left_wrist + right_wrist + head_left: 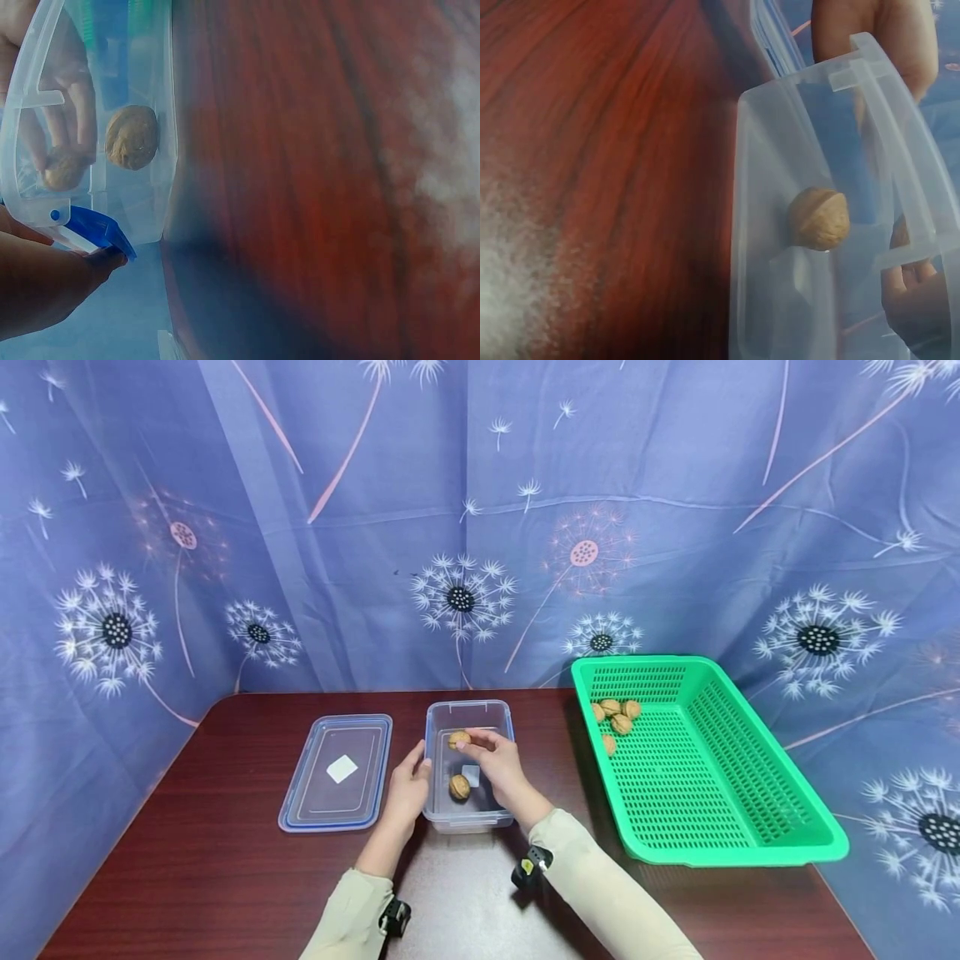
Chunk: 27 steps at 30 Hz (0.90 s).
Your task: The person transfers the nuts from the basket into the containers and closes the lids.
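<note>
A clear plastic food container [469, 818] stands lidless on the table. My left hand [408, 789] grips its left side, with a fingertip at the blue latch [94, 227] in the left wrist view. Inside the container, my right hand [501, 770] pinches a walnut [458, 739] between thumb and fingers, near the far end. Another walnut [459, 787] lies on the container's floor closer to me, and it also shows through the wall in both wrist views. A pale square label [471, 775] shows beside that walnut.
To the left lies the container's clear lid [311, 793] with a blue seal and a white square label. A large green plastic basket [738, 853] stands at the right, with several walnuts [621, 724] at its left side. Behind the dark red wooden table [202, 827] hangs a blue dandelion-print curtain [360, 610].
</note>
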Each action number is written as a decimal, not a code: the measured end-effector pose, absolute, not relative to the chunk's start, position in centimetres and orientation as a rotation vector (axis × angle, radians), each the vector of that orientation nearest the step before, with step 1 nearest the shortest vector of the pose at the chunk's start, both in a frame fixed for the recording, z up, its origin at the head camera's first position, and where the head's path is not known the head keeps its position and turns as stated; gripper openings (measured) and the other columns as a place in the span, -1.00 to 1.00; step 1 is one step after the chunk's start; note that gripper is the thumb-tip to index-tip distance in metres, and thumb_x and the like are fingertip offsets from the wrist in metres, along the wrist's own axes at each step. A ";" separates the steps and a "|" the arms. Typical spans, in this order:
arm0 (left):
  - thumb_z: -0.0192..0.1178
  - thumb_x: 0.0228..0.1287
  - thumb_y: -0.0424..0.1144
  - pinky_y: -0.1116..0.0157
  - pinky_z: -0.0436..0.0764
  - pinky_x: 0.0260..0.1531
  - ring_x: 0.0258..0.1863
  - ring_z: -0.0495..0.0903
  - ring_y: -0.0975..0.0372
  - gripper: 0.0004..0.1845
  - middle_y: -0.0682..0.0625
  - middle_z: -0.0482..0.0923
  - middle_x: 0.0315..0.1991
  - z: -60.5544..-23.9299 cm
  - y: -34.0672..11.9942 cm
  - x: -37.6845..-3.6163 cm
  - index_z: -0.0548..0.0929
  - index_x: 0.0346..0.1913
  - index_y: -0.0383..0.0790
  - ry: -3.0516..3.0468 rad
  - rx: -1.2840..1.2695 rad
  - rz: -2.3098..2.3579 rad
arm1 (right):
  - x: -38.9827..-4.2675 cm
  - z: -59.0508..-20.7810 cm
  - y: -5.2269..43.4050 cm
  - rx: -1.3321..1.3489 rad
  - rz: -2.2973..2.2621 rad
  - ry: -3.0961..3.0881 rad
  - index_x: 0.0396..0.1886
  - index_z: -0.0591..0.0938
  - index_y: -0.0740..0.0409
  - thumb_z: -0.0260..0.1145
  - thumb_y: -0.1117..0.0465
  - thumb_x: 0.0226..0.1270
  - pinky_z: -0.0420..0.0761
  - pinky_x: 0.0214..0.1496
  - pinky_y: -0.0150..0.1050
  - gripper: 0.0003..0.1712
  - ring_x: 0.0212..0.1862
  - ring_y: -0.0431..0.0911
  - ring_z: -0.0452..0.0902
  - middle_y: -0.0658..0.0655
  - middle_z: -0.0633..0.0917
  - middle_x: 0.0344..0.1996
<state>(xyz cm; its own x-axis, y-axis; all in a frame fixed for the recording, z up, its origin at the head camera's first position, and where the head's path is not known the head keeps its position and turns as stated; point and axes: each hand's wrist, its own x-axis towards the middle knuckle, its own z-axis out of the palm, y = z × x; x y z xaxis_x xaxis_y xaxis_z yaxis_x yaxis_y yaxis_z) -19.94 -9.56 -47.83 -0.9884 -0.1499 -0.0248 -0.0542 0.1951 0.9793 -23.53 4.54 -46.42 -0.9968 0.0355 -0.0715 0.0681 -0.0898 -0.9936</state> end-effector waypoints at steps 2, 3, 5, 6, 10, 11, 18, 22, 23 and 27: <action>-0.10 0.46 -0.40 -0.03 0.23 0.34 0.35 0.23 -0.11 -0.51 -0.33 0.23 0.37 -47.8 -9.6 -20.0 0.24 0.40 -0.45 -2.366 0.204 -1.939 | -23.6 -46.5 4.4 0.121 -2.298 2.086 0.01 0.60 0.48 0.39 0.40 0.15 0.57 -0.12 -0.40 -0.59 -0.23 -0.25 0.57 0.28 0.70 -0.13; -0.10 0.47 -0.40 -0.03 0.23 0.34 0.35 0.24 -0.11 -0.51 -0.33 0.23 0.37 -47.8 -9.6 -20.0 0.24 0.39 -0.45 -2.366 0.204 -1.939 | -23.6 -46.5 4.3 0.116 -2.294 2.081 0.01 0.59 0.49 0.38 0.41 0.15 0.58 -0.12 -0.40 -0.59 -0.23 -0.25 0.57 0.28 0.70 -0.14; -0.10 0.46 -0.41 -0.04 0.23 0.34 0.34 0.24 -0.11 -0.52 -0.33 0.24 0.37 -47.8 -9.6 -20.0 0.24 0.39 -0.45 -2.364 0.205 -1.940 | -23.6 -46.6 4.2 0.108 -2.282 2.072 0.02 0.59 0.50 0.38 0.42 0.15 0.58 -0.10 -0.38 -0.59 -0.25 -0.25 0.57 0.29 0.71 -0.15; -0.10 0.46 -0.41 -0.04 0.23 0.34 0.35 0.24 -0.11 -0.52 -0.33 0.24 0.37 -47.8 -9.6 -19.9 0.25 0.39 -0.45 -2.364 0.206 -1.939 | -23.7 -46.7 4.1 0.104 -2.274 2.069 0.02 0.58 0.50 0.37 0.42 0.15 0.58 -0.09 -0.37 -0.58 -0.25 -0.26 0.57 0.28 0.71 -0.16; -0.09 0.46 -0.41 -0.04 0.23 0.34 0.35 0.23 -0.12 -0.52 -0.33 0.24 0.37 -47.6 -9.5 -19.9 0.25 0.39 -0.45 -2.367 0.209 -1.937 | -23.8 -47.1 4.0 0.097 -2.229 2.062 0.04 0.56 0.52 0.37 0.41 0.16 0.57 -0.03 -0.34 -0.56 -0.24 -0.25 0.56 0.30 0.71 -0.15; -0.09 0.46 -0.41 -0.04 0.22 0.34 0.35 0.23 -0.12 -0.52 -0.33 0.24 0.37 -47.6 -9.5 -19.8 0.25 0.39 -0.44 -2.367 0.210 -1.937 | -23.5 -46.7 4.0 0.095 -2.215 2.069 0.04 0.55 0.54 0.37 0.42 0.16 0.57 -0.01 -0.32 -0.56 -0.23 -0.23 0.57 0.32 0.70 -0.14; -0.10 0.47 -0.40 -0.03 0.20 0.36 0.36 0.21 -0.11 -0.51 -0.31 0.22 0.38 -47.5 -9.5 -19.9 0.24 0.40 -0.44 -2.363 0.206 -1.961 | -23.8 -47.3 3.9 0.121 -2.158 2.070 0.06 0.55 0.52 0.38 0.41 0.15 0.57 0.05 -0.26 -0.54 -0.22 -0.20 0.57 0.33 0.69 -0.12; -0.09 0.46 -0.40 -0.03 0.19 0.36 0.37 0.20 -0.10 -0.51 -0.30 0.22 0.39 -47.5 -9.6 -20.0 0.24 0.40 -0.42 -2.370 0.214 -1.959 | -23.9 -47.5 3.9 0.123 -2.121 2.089 0.05 0.56 0.52 0.37 0.41 0.16 0.59 0.00 -0.27 -0.55 -0.23 -0.19 0.57 0.34 0.69 -0.12; -0.09 0.46 -0.39 -0.02 0.19 0.36 0.37 0.20 -0.10 -0.51 -0.30 0.21 0.39 -47.5 -9.6 -19.9 0.24 0.41 -0.41 -2.373 0.218 -1.960 | -23.9 -47.5 3.9 0.124 -2.115 2.093 0.05 0.56 0.52 0.37 0.41 0.16 0.59 -0.01 -0.28 -0.55 -0.24 -0.20 0.57 0.34 0.69 -0.13; -0.10 0.46 -0.40 -0.03 0.20 0.36 0.37 0.20 -0.10 -0.50 -0.30 0.21 0.39 -47.5 -9.6 -19.9 0.24 0.41 -0.41 -2.380 0.220 -1.961 | -23.9 -47.7 3.9 0.136 -2.089 2.124 0.01 0.59 0.50 0.38 0.41 0.14 0.60 -0.06 -0.31 -0.58 -0.27 -0.21 0.57 0.31 0.70 -0.17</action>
